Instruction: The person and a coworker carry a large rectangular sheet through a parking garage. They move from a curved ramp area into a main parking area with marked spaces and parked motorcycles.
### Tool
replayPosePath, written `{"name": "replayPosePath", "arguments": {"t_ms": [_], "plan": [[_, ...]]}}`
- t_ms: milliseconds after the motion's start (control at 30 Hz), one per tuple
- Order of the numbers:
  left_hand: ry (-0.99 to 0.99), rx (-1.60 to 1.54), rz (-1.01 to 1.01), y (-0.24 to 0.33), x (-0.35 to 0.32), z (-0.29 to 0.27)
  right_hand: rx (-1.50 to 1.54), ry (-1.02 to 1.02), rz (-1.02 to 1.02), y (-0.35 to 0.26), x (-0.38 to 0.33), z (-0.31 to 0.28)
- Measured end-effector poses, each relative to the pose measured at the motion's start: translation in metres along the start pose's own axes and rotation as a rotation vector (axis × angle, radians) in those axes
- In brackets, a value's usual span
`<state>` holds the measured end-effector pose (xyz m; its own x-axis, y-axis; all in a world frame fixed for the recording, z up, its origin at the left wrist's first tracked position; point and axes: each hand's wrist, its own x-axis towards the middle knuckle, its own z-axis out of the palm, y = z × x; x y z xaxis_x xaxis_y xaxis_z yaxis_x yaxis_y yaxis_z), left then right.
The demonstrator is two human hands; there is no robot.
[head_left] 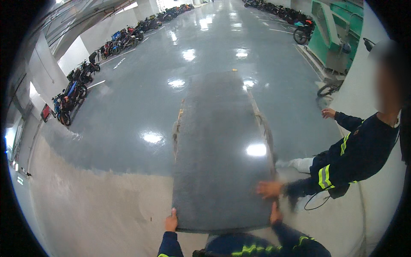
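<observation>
A long, dark grey flat panel (216, 171) stretches away from my body, its near edge at about waist height. My left hand (171, 221) is closed on its near left corner, thumb on top. My right hand (275, 213) grips the near right corner, its fingers partly hidden under the edge. Beside my right hand, a co-worker's hand (269, 189), blurred by motion, is over the panel's right edge with fingers spread. The co-worker's other hand (329, 113) hangs out in the air.
The co-worker (355, 150) in a dark jacket with reflective bands stands close on the right, by a white wall. Glossy grey flooring (128, 107) meets a beige floor (98, 205). Parked motorcycles (72, 96) line the left; a green structure (338, 34) stands far right.
</observation>
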<state>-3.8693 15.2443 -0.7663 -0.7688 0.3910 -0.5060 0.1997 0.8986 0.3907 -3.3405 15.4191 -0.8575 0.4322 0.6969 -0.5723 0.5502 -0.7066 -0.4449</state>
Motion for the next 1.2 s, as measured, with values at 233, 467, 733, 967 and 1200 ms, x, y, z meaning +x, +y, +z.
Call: {"name": "replayPosePath", "arguments": {"t_ms": [233, 467, 733, 967, 1200], "plan": [[-0.026, -0.016, 0.031, 0.150, 0.148, -0.020, 0.027, 0.173, 0.010, -0.188, 0.056, 0.025], [-0.019, 0.093, 0.031, 0.303, 0.275, -0.059, 0.021, 0.097, -0.010, -0.364, 0.125, 0.053], [0.177, 0.062, 0.092, 0.519, 0.397, -0.081, 0.059, 0.113, -0.073, -0.595, 0.195, 0.044], [0.203, 0.014, 0.146, 0.661, 0.516, -0.069, 0.008, 0.127, 0.060, -0.745, 0.294, 0.071], [0.103, 0.013, 0.110, 0.804, 0.629, -0.067, 0.009, 0.096, 0.079, -0.890, 0.393, 0.094]]}}
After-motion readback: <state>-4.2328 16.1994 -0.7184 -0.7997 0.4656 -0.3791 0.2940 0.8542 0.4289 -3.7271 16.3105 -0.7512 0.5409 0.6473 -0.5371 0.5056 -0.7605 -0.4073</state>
